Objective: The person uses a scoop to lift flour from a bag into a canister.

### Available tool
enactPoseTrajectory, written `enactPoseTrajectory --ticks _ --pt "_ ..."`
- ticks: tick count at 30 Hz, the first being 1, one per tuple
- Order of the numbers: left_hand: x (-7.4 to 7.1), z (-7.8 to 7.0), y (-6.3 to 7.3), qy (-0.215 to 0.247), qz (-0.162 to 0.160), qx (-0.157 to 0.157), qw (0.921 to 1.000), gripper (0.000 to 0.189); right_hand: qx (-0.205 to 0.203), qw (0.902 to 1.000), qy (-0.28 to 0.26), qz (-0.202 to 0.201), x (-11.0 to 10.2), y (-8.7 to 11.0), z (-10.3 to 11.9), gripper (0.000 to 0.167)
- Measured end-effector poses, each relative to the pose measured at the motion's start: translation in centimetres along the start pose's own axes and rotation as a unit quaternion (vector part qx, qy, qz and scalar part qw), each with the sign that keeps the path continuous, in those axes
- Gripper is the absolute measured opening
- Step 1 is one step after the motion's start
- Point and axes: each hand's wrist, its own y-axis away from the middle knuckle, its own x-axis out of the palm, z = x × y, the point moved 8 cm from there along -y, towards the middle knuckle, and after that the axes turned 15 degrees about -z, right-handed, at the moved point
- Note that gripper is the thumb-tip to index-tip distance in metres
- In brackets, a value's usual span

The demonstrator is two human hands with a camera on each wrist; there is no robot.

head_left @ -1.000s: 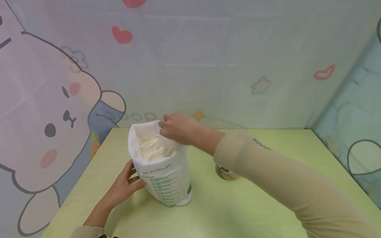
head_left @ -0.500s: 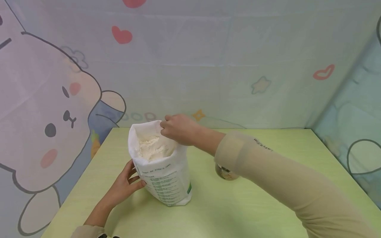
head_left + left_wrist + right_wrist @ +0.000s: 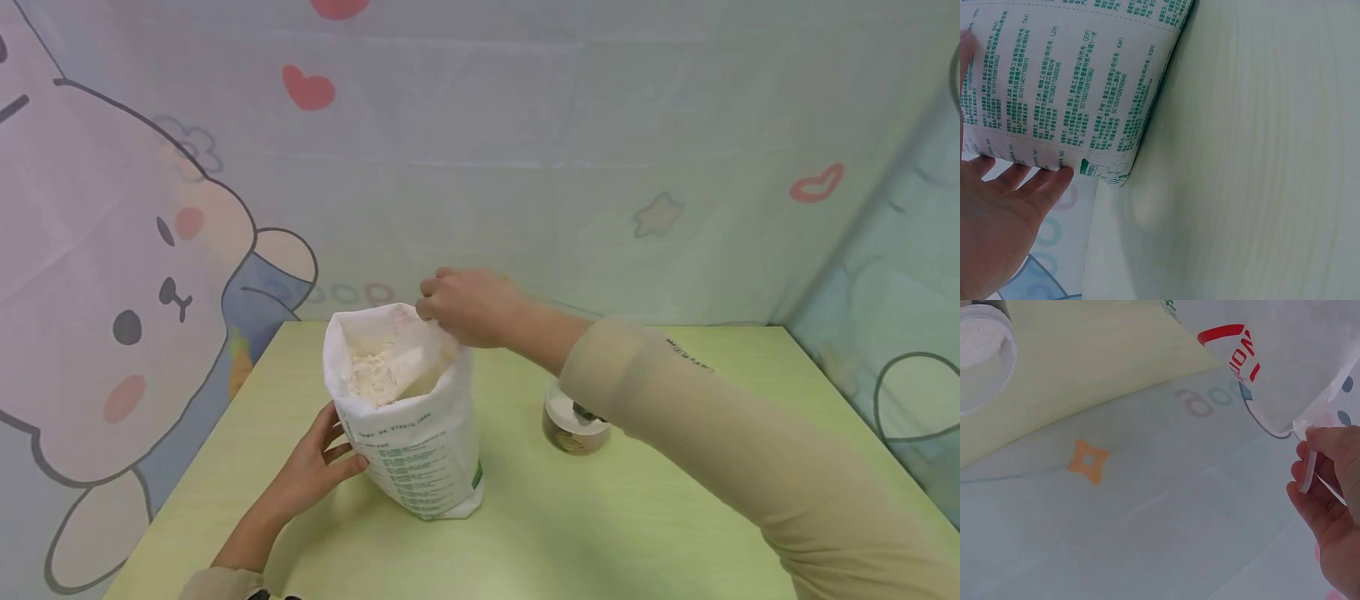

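Note:
A white bag of flour (image 3: 420, 450) with green print stands open-topped on the table, pale flour (image 3: 371, 379) inside. My left hand (image 3: 307, 475) holds its left side, thumb on the printed front and fingers round the edge; the left wrist view shows those fingertips (image 3: 1063, 178) against the bag. Over the back right rim, my right hand (image 3: 472, 308) pinches the whitish handle (image 3: 1309, 469) of a scoop. The scoop's pale, see-through part (image 3: 412, 362) slants down into the bag, its lower end at the flour.
A round, clear tub (image 3: 576, 433) with whitish contents stands right of the bag, partly under my right sleeve (image 3: 675, 400). The pale green table (image 3: 637, 533) ends at a printed cloth backdrop (image 3: 487, 167), with another cloth along the right side.
My right hand has moved slightly up and to the right, and more of the scoop shows inside the bag. The sleeve now uncovers more of the tub. My left hand stays put.

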Motion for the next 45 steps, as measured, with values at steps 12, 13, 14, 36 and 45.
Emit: enactPoseTrajectory --ticks 12,13,14,36,45 --pt "-0.2 0.1 0.0 -0.003 -0.004 0.004 1.0 0.083 0.058 0.9884 -0.133 -0.045 -0.5 1.2 -2.2 0.015" --pt "-0.2 0.1 0.1 -0.003 -0.004 0.004 1.0 0.083 0.058 0.9876 -0.139 -0.045 -0.5 1.3 -2.2 0.014" --pt "-0.2 0.1 0.1 -0.002 -0.004 0.006 1.0 0.083 0.059 0.987 -0.143 -0.044 -0.4 1.4 -2.3 0.013" --pt "0.0 0.0 0.0 -0.002 0.002 0.0 1.0 0.084 0.067 0.9741 -0.213 -0.036 -0.4 3.3 -3.6 0.009" --pt "0.0 -0.1 0.0 -0.004 0.001 0.004 1.0 0.084 0.077 0.9724 -0.215 -0.049 -1.3 4.7 -5.5 0.01"
